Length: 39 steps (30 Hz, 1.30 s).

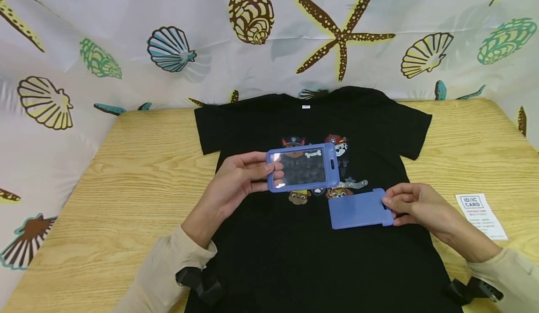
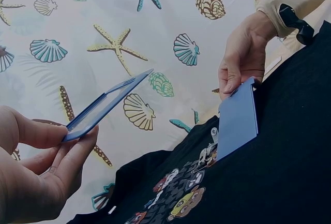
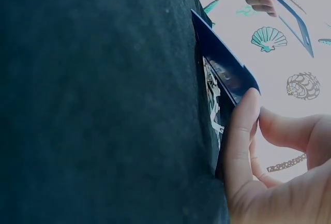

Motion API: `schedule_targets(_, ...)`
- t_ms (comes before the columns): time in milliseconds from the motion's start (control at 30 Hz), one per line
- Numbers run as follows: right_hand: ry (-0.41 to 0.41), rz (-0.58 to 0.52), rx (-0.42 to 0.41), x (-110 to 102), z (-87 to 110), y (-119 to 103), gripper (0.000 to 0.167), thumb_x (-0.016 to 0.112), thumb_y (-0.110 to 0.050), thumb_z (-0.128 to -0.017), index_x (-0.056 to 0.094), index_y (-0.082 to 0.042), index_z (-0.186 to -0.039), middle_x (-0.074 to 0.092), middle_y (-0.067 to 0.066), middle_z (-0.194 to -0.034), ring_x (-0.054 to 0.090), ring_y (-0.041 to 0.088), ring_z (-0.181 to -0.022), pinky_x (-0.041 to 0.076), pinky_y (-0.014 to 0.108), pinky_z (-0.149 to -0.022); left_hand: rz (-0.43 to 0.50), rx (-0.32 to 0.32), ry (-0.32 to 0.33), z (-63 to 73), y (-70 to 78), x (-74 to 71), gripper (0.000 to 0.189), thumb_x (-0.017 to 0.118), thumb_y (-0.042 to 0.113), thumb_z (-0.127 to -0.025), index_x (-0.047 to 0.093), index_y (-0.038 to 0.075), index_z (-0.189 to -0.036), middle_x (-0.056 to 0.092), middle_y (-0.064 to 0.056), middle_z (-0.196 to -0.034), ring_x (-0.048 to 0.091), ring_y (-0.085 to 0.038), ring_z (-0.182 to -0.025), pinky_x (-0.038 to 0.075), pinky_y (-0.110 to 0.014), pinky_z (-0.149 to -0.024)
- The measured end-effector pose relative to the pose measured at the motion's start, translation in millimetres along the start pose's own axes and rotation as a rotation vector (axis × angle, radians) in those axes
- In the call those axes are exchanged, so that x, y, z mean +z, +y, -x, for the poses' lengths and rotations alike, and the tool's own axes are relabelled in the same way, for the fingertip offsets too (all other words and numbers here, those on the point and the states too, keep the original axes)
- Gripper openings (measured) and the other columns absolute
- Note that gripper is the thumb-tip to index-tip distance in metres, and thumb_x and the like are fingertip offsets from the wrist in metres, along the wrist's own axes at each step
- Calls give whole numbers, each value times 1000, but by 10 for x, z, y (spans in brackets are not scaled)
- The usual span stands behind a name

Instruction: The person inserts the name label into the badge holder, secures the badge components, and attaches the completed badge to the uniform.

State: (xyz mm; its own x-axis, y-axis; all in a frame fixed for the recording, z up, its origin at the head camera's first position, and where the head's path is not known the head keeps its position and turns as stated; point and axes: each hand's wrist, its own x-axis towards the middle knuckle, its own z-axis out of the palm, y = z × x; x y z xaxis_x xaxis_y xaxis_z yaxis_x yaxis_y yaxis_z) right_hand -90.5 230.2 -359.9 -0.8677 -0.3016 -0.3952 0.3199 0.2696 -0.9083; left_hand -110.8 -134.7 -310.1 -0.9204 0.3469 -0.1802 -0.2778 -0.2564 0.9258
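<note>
My left hand pinches the left end of a blue card holder frame with a clear window, thumb in front and fingers behind. Through the window the shirt print shows. In the left wrist view the frame is seen nearly edge-on, tilted up. Lower and to the right, my right hand pinches the slotted end of a flat blue back panel. The two pieces are apart. From the right wrist, the panel appears between thumb and fingers. A clear strap with metal snaps lies on the shirt behind the panel.
A black T-shirt with a cartoon print lies spread on the wooden table. A white paper insert printed ID/IC CARD lies at the right, beside the right forearm. A shell-and-starfish curtain hangs behind the table.
</note>
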Motion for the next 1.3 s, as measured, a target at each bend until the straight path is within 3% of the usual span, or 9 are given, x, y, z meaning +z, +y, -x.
schedule_targets(433, 65, 79, -16, -107, 79, 13, 25, 59, -9, -96, 53, 10, -111, 60, 9, -92, 61, 15, -74, 58, 32, -69, -1, 0, -1, 3, -2, 18, 21, 52, -9, -92, 58, -7, -113, 72, -6, -92, 71, -17, -83, 57, -34, -79)
schedule_targets(533, 134, 213, -62, -142, 118, -7, 26, 63, -11, -94, 54, 8, -109, 61, 10, -90, 63, 16, -72, 58, 31, -67, -3, -2, 1, 6, -2, 20, 20, 52, -9, -92, 59, -7, -112, 72, -6, -92, 71, -18, -83, 56, -35, -79)
schedule_targets(733, 383, 751, -203, -321, 214, -23, 17, 69, -15, -90, 62, -1, -95, 65, 5, -77, 63, 14, -62, 47, 28, -51, -6, -6, 1, 6, -4, 26, 20, 52, -9, -92, 61, -4, -109, 72, -6, -92, 71, -18, -83, 56, -35, -79)
schedule_targets(833, 489, 961, -282, -567, 183, 134, 15, 70, -18, -90, 62, -4, -90, 64, 1, -72, 60, 13, -58, 43, 30, -50, -7, -6, 0, 8, -6, 29, 21, 53, -8, -92, 60, -8, -113, 72, -6, -92, 71, -18, -83, 56, -35, -79)
schedule_targets(967, 558, 1151, -299, -972, 106, 425, 19, 76, -16, -84, 62, -4, -89, 62, 2, -71, 58, 19, -58, 44, 34, -50, -10, -4, -3, 10, -11, 29, 23, 54, -8, -92, 59, -9, -114, 72, -6, -92, 71, -18, -84, 56, -36, -80)
schedule_targets(1133, 562, 1218, -277, -1297, 37, 702, 23, 78, -2, -73, 64, 2, -91, 64, 16, -80, 60, 36, -70, 46, 47, -57, -7, -5, -12, 11, -14, 24, 21, 54, -8, -92, 62, -6, -111, 72, -6, -92, 71, -18, -84, 56, -36, -80)
schedule_targets(1300, 566, 1228, -321, -1337, 108, 669, 22, 78, 6, -69, 64, 5, -86, 63, 23, -81, 59, 43, -75, 46, 54, -64, -19, -9, -14, 11, -14, 21, 25, 53, -7, -93, 58, -10, -117, 72, -6, -93, 71, -18, -84, 56, -37, -80)
